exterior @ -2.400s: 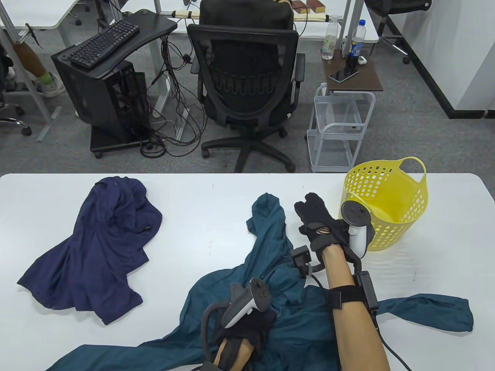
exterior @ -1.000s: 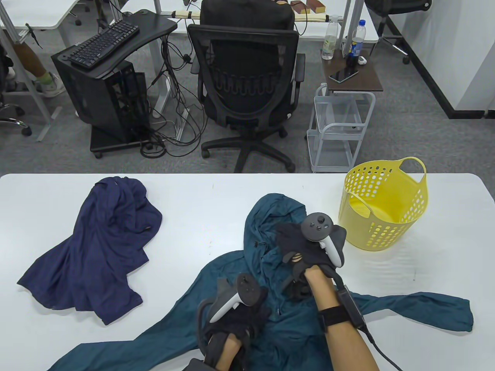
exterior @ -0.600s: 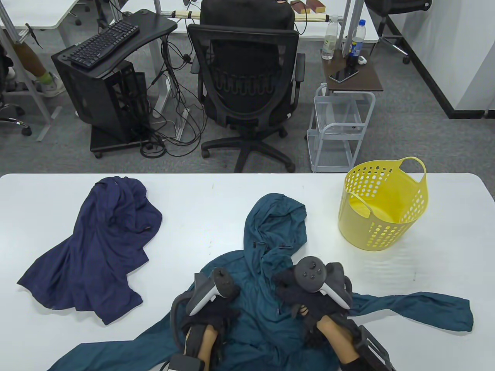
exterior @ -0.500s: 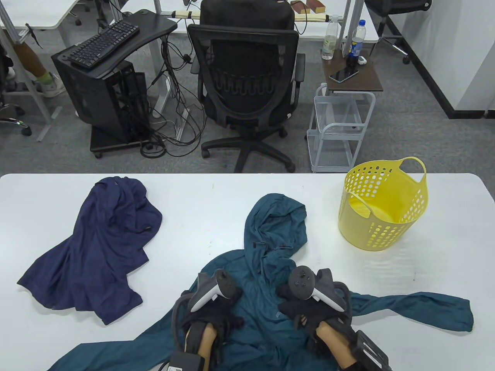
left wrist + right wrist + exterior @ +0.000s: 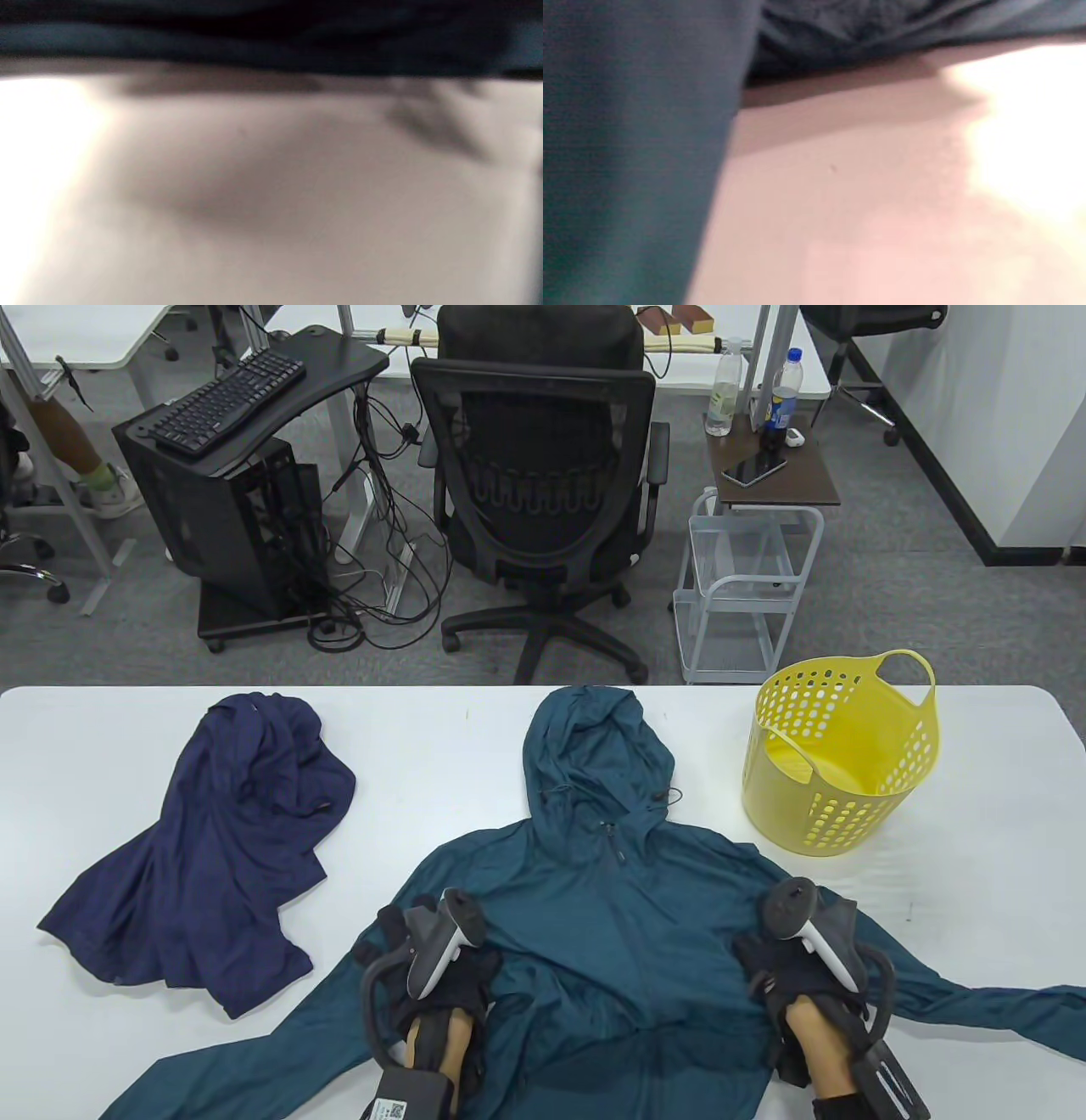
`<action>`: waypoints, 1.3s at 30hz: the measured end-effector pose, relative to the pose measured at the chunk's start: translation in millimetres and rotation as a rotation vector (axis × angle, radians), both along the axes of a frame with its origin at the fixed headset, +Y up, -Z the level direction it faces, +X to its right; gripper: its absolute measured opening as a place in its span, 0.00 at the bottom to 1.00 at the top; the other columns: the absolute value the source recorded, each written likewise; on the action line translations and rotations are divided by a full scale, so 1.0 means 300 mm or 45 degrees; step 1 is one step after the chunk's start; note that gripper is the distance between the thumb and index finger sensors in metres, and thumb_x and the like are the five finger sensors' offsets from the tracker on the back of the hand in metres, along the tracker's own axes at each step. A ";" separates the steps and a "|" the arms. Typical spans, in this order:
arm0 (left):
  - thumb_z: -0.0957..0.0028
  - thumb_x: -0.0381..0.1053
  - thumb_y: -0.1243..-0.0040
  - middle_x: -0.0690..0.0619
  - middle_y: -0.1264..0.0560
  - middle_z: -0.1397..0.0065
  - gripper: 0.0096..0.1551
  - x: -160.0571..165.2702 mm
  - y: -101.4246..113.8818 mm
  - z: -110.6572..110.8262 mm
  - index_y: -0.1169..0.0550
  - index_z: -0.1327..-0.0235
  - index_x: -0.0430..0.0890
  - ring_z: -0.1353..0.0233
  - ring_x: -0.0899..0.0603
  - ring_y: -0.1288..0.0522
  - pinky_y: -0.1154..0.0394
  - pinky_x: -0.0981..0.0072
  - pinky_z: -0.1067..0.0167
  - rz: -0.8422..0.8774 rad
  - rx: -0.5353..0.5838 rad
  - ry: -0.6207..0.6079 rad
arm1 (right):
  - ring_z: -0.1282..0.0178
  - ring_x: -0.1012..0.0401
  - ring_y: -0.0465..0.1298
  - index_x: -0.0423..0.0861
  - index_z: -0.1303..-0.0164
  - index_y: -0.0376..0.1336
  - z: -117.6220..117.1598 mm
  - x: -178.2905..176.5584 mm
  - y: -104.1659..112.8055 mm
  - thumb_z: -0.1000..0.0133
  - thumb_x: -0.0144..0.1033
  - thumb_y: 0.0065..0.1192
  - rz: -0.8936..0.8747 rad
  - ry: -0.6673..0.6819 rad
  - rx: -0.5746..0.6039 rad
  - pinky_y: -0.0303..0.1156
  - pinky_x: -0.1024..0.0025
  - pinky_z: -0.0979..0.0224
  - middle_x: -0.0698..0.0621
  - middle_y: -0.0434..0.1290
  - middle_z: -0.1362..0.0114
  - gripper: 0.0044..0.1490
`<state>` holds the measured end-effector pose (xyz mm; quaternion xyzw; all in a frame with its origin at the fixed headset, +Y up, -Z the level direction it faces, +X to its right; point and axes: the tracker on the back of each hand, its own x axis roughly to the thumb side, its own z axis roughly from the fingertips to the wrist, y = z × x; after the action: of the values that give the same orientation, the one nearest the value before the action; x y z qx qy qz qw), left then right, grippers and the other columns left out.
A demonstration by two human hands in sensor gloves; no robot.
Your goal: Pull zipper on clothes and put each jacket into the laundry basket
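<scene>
A teal hooded jacket (image 5: 611, 950) lies spread flat on the white table (image 5: 458, 780), hood toward the far edge and sleeves out to both sides. Its zipper runs down the middle, with the pull (image 5: 612, 848) up near the collar. My left hand (image 5: 424, 963) grips the fabric by the jacket's left shoulder, and my right hand (image 5: 785, 971) grips it by the right shoulder; the trackers hide most of the fingers. A yellow laundry basket (image 5: 848, 814) stands at the back right. A crumpled navy jacket (image 5: 221, 848) lies on the left. Both wrist views are blurred, showing only teal cloth (image 5: 628, 148) and tabletop.
Beyond the table's far edge stand a black office chair (image 5: 543, 492) and a white wire cart (image 5: 747, 594). The teal jacket's right sleeve (image 5: 1001, 1010) reaches toward the table's right side, below the basket.
The teal jacket went from a bunched heap to spread flat, its hood now near the far edge. Both hands moved apart, from the jacket's middle out to its shoulders.
</scene>
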<state>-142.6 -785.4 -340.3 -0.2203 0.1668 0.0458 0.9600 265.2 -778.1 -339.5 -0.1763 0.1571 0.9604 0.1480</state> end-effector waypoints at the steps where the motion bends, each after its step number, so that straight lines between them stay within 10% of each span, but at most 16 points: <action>1: 0.62 0.74 0.52 0.63 0.59 0.13 0.46 0.004 0.014 0.004 0.53 0.29 0.76 0.17 0.39 0.67 0.67 0.28 0.31 0.008 0.007 -0.011 | 0.14 0.40 0.49 0.60 0.17 0.50 0.004 0.005 0.011 0.44 0.63 0.55 -0.032 -0.009 0.049 0.51 0.36 0.21 0.53 0.47 0.08 0.45; 7: 0.61 0.66 0.39 0.58 0.37 0.18 0.37 0.082 0.217 0.091 0.30 0.33 0.66 0.17 0.39 0.50 0.56 0.28 0.29 0.101 0.162 -0.240 | 0.19 0.40 0.62 0.53 0.25 0.65 0.087 -0.076 0.219 0.46 0.53 0.67 -0.218 0.257 0.378 0.58 0.37 0.24 0.50 0.65 0.16 0.37; 11: 0.62 0.66 0.35 0.61 0.19 0.32 0.28 0.196 0.253 0.146 0.17 0.46 0.65 0.26 0.42 0.27 0.42 0.31 0.28 0.151 0.064 -0.502 | 0.23 0.44 0.66 0.55 0.32 0.70 0.142 -0.191 0.226 0.48 0.47 0.75 -0.296 0.601 0.277 0.61 0.40 0.25 0.52 0.69 0.21 0.32; 17: 0.67 0.69 0.35 0.63 0.50 0.13 0.46 0.259 0.070 0.118 0.38 0.31 0.75 0.15 0.40 0.55 0.55 0.30 0.27 0.005 -0.352 -0.523 | 0.18 0.43 0.58 0.56 0.21 0.59 0.089 -0.236 0.068 0.46 0.54 0.67 -0.093 0.596 0.003 0.56 0.37 0.23 0.50 0.57 0.12 0.41; 24: 0.63 0.68 0.38 0.64 0.63 0.14 0.48 0.124 0.042 0.059 0.48 0.31 0.80 0.17 0.40 0.69 0.62 0.30 0.27 -0.036 -0.289 -0.309 | 0.12 0.44 0.47 0.59 0.18 0.53 0.016 -0.129 -0.007 0.43 0.60 0.54 -0.062 0.297 -0.013 0.45 0.33 0.20 0.49 0.47 0.09 0.42; 33: 0.64 0.67 0.39 0.61 0.59 0.13 0.47 0.064 0.060 0.031 0.47 0.30 0.76 0.16 0.40 0.65 0.56 0.32 0.25 -0.096 0.032 -0.166 | 0.12 0.45 0.48 0.53 0.19 0.54 0.038 -0.086 0.069 0.46 0.52 0.65 -0.166 0.269 0.216 0.47 0.33 0.21 0.51 0.51 0.10 0.44; 36: 0.63 0.66 0.38 0.60 0.55 0.13 0.46 0.110 0.147 0.068 0.43 0.29 0.74 0.16 0.39 0.62 0.54 0.32 0.26 -0.073 0.143 -0.249 | 0.19 0.44 0.59 0.53 0.27 0.62 0.109 -0.143 0.195 0.48 0.50 0.72 -0.113 0.421 0.439 0.57 0.39 0.22 0.51 0.61 0.17 0.39; 39: 0.63 0.64 0.36 0.59 0.39 0.17 0.37 0.189 0.236 0.124 0.30 0.35 0.70 0.18 0.41 0.46 0.46 0.36 0.26 -0.019 0.212 -0.401 | 0.28 0.49 0.72 0.57 0.38 0.72 0.154 -0.236 0.218 0.49 0.46 0.77 -0.171 0.722 0.343 0.66 0.46 0.26 0.55 0.73 0.26 0.27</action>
<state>-86.0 -714.5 -303.1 -0.1433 0.0114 0.0173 0.9895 194.4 -712.6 -293.4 0.1302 0.0747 0.9715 0.1836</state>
